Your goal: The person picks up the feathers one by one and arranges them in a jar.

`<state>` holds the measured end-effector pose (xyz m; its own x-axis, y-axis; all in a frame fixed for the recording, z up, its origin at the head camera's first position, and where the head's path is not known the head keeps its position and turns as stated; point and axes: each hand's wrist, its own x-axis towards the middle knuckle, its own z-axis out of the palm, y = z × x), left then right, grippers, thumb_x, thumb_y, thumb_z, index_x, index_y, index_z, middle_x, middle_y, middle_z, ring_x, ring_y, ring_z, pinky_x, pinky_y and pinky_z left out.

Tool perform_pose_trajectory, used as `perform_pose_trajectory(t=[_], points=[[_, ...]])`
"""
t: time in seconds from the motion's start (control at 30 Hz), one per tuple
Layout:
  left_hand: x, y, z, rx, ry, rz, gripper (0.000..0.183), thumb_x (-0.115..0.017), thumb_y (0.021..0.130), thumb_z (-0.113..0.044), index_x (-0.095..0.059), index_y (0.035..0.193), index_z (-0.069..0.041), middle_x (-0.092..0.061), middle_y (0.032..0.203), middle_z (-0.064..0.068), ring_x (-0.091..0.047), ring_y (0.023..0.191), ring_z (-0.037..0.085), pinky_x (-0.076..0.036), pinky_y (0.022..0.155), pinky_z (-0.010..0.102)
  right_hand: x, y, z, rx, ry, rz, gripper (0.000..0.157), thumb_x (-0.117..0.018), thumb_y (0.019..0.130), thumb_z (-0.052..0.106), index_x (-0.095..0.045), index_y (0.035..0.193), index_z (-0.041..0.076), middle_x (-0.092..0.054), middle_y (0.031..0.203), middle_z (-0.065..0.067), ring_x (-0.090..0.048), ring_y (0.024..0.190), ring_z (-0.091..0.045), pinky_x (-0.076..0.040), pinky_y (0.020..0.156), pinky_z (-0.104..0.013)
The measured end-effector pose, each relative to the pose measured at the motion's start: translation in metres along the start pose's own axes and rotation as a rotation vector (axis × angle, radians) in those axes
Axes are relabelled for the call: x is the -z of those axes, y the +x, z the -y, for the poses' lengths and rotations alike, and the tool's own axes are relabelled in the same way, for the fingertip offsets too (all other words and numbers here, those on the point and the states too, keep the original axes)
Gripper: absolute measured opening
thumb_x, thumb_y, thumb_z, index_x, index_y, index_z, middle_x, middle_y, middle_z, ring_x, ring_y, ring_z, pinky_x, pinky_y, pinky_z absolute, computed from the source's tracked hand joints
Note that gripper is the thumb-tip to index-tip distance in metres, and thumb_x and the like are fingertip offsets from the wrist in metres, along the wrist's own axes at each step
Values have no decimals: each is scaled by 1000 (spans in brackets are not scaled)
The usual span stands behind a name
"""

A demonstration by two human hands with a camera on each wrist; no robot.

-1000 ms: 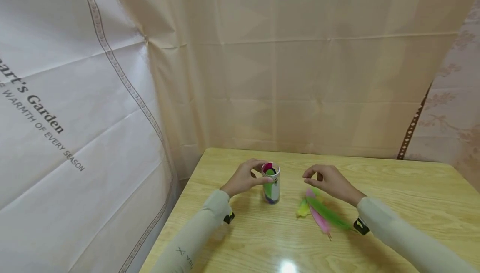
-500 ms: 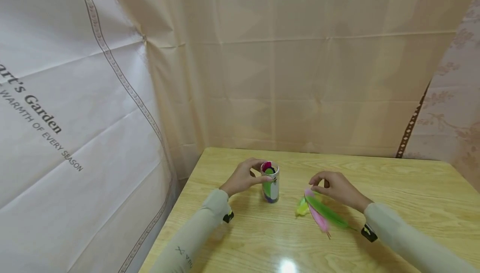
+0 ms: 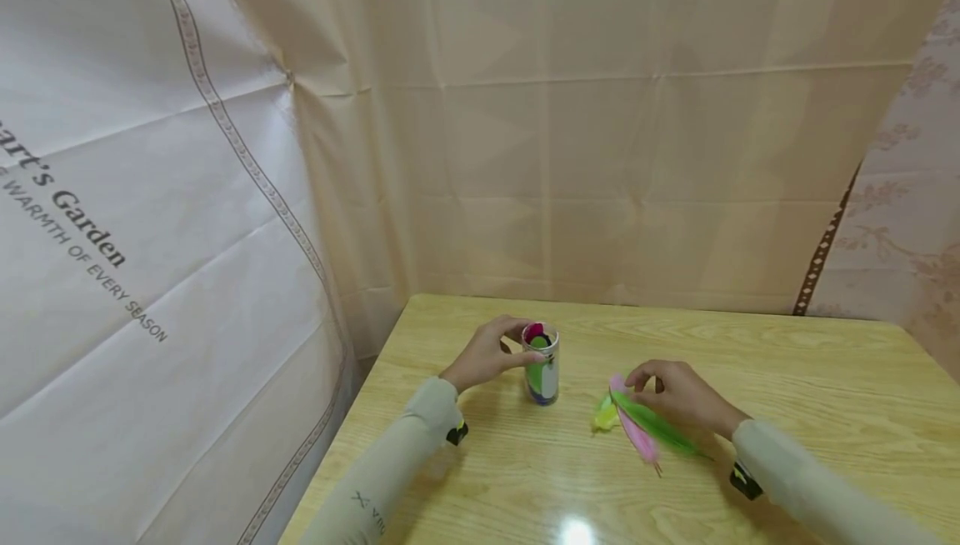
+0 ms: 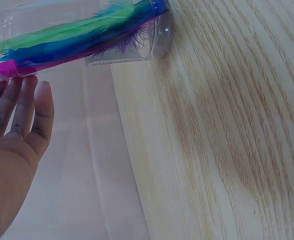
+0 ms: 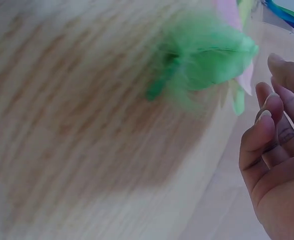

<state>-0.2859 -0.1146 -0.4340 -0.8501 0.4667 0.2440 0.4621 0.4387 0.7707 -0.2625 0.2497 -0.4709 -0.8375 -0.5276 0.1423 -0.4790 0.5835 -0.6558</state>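
Observation:
My left hand grips the upper part of a clear jar, thumb on the near side. The jar stands upright on the table. Inside it, green, blue and magenta feathers lean together in the left wrist view. To the right of the jar, a green feather lies across a pink feather, with a yellow feather beside them. My right hand hovers at the upper ends of these feathers with loosely bent fingers, holding nothing. In the right wrist view its thumb and fingertips are apart from the green feather.
The wooden table reaches back to a beige cloth hung behind it. A white printed sheet hangs along the left side, and a floral sheet on the right. Each wrist carries a small black device.
My right hand has moved rightward and down, to the feathers' upper ends, from a spot nearer the jar. My left hand and the jar stay where they were.

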Motion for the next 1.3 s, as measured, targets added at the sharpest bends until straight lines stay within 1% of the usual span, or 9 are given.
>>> perform_pose_trajectory(t=[0.13, 0.23, 0.4, 0.5, 0.6, 0.73, 0.87, 1.07, 1.3], points=[[0, -2, 0, 13, -5, -7, 58, -81, 88, -46, -64, 139, -24, -64, 119, -9, -62, 106, 10, -57, 83, 29, -2, -1, -4, 6, -6, 17, 13, -78, 93, 13, -75, 106, 9, -69, 92, 4, -52, 65, -6, -47, 57, -25], [-1, -3, 0, 25, -13, -9, 59, -81, 87, -47, -64, 139, -26, -64, 119, -9, -62, 105, 11, -57, 82, 30, -2, -2, -8, 4, 13, 43, 16, -78, 93, 15, -74, 107, 8, -69, 94, 3, -55, 69, -7, -50, 60, -24], [-2, -3, 0, 15, -17, -7, 59, -81, 87, -47, -64, 139, -25, -64, 119, -9, -61, 106, 12, -58, 82, 30, -3, -5, -14, -19, 37, 59, 19, -79, 93, 19, -74, 107, 8, -69, 93, 3, -57, 71, -10, -51, 62, -24], [-2, -2, 0, 11, -13, -7, 58, -81, 88, -46, -64, 139, -25, -64, 120, -10, -61, 106, 11, -57, 83, 29, -5, -6, -17, -43, 34, 72, 21, -80, 92, 21, -73, 106, 8, -67, 92, 3, -57, 72, -10, -51, 63, -25], [-3, -2, -1, 15, -5, -6, 58, -81, 88, -44, -64, 139, -23, -64, 120, -9, -61, 106, 10, -57, 84, 29, -7, -6, -19, -61, 23, 93, 25, -82, 90, 25, -73, 106, 8, -65, 93, 3, -57, 76, -10, -52, 66, -25], [-2, -3, -1, 21, 0, -5, 59, -81, 88, -45, -63, 140, -23, -64, 122, -9, -61, 107, 10, -56, 85, 29, -8, -6, -20, -61, -4, 103, 31, -85, 86, 30, -73, 106, 9, -64, 94, 3, -57, 82, -11, -52, 70, -26], [-3, -2, -1, 17, 4, -7, 60, -81, 88, -46, -63, 140, -23, -64, 121, -10, -61, 107, 10, -56, 85, 29, -9, -6, -19, -45, -20, 96, 27, -86, 84, 29, -73, 100, 11, -61, 91, 2, -53, 80, -13, -49, 68, -26], [-3, -2, -1, 13, 1, -6, 60, -81, 88, -47, -64, 140, -23, -63, 119, -9, -61, 106, 10, -56, 84, 29, -9, -6, -18, -32, -16, 104, 17, -86, 86, 26, -71, 88, 17, -58, 88, 2, -47, 77, -13, -43, 65, -26], [-2, -1, -2, 20, -2, -7, 60, -80, 88, -47, -64, 140, -23, -63, 120, -9, -61, 106, 10, -56, 84, 29, -3, -4, -18, 8, 16, 132, 15, -82, 90, 24, -69, 86, 17, -61, 84, 3, -51, 72, -9, -47, 60, -25]])
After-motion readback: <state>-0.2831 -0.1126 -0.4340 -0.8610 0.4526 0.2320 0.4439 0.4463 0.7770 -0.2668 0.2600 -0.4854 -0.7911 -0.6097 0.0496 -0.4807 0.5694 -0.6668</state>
